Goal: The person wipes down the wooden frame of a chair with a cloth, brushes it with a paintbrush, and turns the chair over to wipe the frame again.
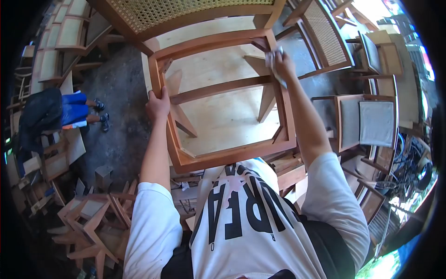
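Observation:
A wooden chair frame (223, 153) with an open seat and a cane-woven back (190, 14) stands before me on a pale plywood board (218, 125). My left hand (158, 106) is closed around the left rail of the seat frame. On the opposite side, my right hand (282, 64) presses a whitish cloth (278, 74) against the right rail near the back corner. A crossbar (223, 89) spans the middle of the seat opening, and the splayed legs show below it. The right fingers are partly hidden by the cloth and slightly blurred.
A person in blue shorts (74, 109) stands at the left. Chair frames (93, 223) are piled at the lower left. To the right are a cane-panelled chair (325, 35) and a chair with a grey seat (378, 123). Tangled cables (413, 162) lie at far right.

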{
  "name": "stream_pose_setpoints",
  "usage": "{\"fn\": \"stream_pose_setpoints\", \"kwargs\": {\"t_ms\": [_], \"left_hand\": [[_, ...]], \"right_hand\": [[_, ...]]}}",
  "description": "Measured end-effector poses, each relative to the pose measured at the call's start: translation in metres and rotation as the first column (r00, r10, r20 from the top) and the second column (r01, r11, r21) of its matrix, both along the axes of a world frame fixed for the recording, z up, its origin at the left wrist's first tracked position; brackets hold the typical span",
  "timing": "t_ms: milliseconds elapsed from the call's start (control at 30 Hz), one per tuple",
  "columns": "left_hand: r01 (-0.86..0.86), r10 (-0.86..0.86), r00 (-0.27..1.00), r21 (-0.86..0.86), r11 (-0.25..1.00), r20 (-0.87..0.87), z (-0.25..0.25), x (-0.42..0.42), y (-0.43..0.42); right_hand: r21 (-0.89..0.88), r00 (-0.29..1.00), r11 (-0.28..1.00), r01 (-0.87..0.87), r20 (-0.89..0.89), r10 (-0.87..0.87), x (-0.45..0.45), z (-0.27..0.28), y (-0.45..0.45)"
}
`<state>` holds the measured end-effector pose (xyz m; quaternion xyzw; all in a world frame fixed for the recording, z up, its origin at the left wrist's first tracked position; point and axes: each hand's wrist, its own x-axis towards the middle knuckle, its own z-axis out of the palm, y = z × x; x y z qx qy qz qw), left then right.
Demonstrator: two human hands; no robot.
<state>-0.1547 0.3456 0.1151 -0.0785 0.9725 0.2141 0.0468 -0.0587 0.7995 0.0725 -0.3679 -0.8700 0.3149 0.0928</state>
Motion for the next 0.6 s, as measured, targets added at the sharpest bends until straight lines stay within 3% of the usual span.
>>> {"fn": "stream_pose_setpoints", "kwargs": {"t_ms": [100, 133, 200, 267, 467, 533, 567, 600], "left_hand": [[0.023, -0.023, 1.0, 0.009, 1.0, 0.012, -0.008, -0.004, -0.004], [0.034, -0.035, 0.999, 0.035, 0.999, 0.02, -0.012, -0.005, -0.007], [0.05, -0.052, 0.998, 0.04, 0.998, 0.045, -0.01, -0.005, -0.007], [0.062, -0.065, 0.996, 0.046, 0.997, 0.066, -0.006, -0.004, -0.007], [0.077, -0.085, 0.992, 0.091, 0.993, 0.09, -0.004, -0.001, -0.012], [0.069, -0.077, 0.993, 0.094, 0.993, 0.09, 0.001, 0.004, -0.013], [0.071, -0.078, 0.994, 0.095, 0.993, 0.082, 0.001, 0.006, -0.014], [0.074, -0.084, 0.994, 0.131, 0.989, 0.07, -0.004, 0.007, -0.016]], "right_hand": [[-0.034, 1.0, 0.999, -0.016, 0.011, 0.016, 0.108, 0.019, -0.04], [-0.091, 0.998, 0.996, 0.008, -0.068, -0.014, 0.145, 0.029, -0.061], [-0.147, 0.995, 0.986, 0.077, 0.077, -0.067, 0.214, 0.046, -0.087], [-0.249, 0.992, 0.961, 0.12, -0.016, -0.129, 0.272, 0.052, -0.116], [-0.075, 0.97, 0.969, 0.236, -0.043, -0.239, 0.33, 0.055, -0.168], [0.126, 0.965, 0.957, 0.26, -0.059, -0.254, 0.326, 0.053, -0.179], [0.126, 0.964, 0.957, 0.262, -0.068, -0.255, 0.324, 0.053, -0.188], [0.404, 0.98, 0.892, 0.2, -0.079, -0.184, 0.321, 0.052, -0.196]]}}
